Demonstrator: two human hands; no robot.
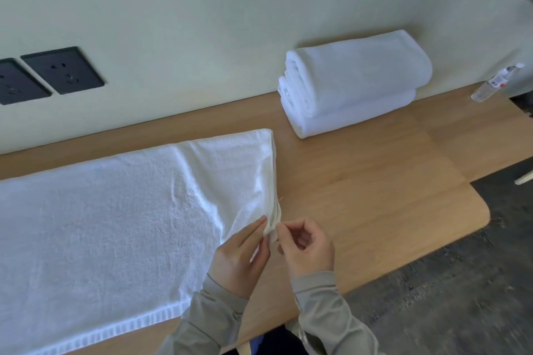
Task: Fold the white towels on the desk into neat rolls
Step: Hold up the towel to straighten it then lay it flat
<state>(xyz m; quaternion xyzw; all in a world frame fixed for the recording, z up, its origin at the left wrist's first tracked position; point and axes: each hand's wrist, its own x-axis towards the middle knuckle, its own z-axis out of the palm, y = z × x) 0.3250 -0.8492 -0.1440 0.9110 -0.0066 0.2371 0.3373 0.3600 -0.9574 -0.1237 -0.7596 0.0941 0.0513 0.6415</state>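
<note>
A white towel lies spread flat along the wooden desk, reaching off the left edge of the view. Its near right corner is lifted and bunched. My left hand pinches that corner from the left, and my right hand pinches it from the right, fingers curled. Both hands meet at the same corner just above the desk. Two rolled white towels are stacked against the wall at the back right.
Two black wall sockets sit on the wall at the left. A clear plastic bottle stands at the desk's far right end. The desk's rounded right edge drops to a dark grey floor.
</note>
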